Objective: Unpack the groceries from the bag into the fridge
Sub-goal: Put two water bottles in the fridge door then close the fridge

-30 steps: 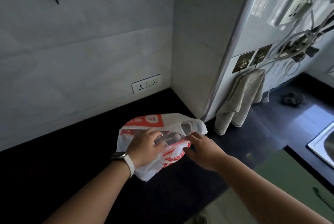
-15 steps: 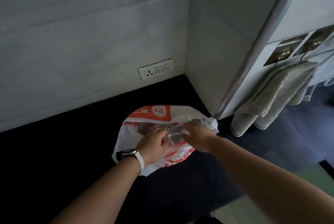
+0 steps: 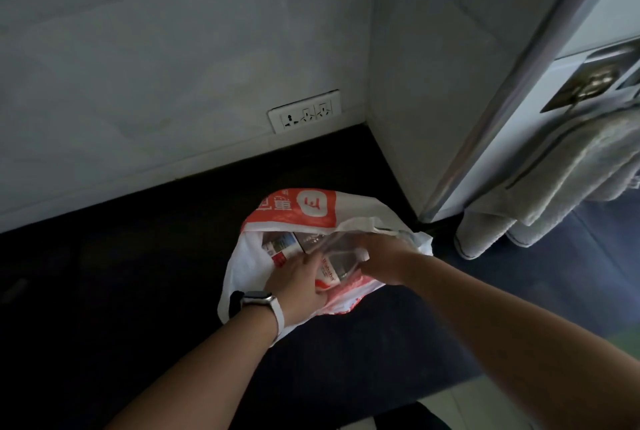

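Observation:
A white and orange plastic bag (image 3: 298,211) lies on the dark countertop (image 3: 121,273), its mouth pulled open. Inside I see a carton with a blue and red print (image 3: 280,247), a dark packet (image 3: 310,240) and a clear plastic pack with an orange label (image 3: 334,265). My left hand (image 3: 298,282), with a white-strapped watch on the wrist, reaches into the bag and lies on the clear pack. My right hand (image 3: 384,256) grips the bag's right edge and holds it open. The fridge is not in view.
A white socket plate (image 3: 304,110) is set low in the tiled wall. A tiled pillar (image 3: 433,83) with a metal corner strip stands right of the bag. Grey towels (image 3: 561,180) hang from hooks at the right.
The view has tipped down and moved closer to the bag. Both hands have spread the bag's mouth wider, and the packs inside now show.

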Tool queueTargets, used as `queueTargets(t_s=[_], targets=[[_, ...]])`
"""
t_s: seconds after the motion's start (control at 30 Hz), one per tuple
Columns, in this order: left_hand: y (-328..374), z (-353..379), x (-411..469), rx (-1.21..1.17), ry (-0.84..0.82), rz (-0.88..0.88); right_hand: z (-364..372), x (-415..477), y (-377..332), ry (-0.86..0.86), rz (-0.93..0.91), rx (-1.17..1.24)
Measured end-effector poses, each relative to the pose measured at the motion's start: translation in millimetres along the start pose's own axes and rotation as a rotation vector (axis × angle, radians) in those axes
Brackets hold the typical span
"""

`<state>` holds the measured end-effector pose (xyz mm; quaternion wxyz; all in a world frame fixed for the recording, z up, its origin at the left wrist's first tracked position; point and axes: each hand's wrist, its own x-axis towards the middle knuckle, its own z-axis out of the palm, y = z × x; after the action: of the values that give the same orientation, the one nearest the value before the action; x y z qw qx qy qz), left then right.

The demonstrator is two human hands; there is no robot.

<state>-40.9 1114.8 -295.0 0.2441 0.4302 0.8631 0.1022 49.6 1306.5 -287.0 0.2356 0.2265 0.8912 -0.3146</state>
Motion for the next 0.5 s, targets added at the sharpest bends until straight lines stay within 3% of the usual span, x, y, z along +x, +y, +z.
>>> queueTargets(t_s=[0.27, 0.5], targets=[[-3.6, 1.8, 0.6, 0.048, 0.007, 0.002, -3.7, -13.2, 4.7, 0.035, -0.008, 0.106], [3.1, -32.0, -18.3, -0.243, 0.157, 0.05, -34.4, -30.4, -9.9, 0.133, -0.105, 0.348]])
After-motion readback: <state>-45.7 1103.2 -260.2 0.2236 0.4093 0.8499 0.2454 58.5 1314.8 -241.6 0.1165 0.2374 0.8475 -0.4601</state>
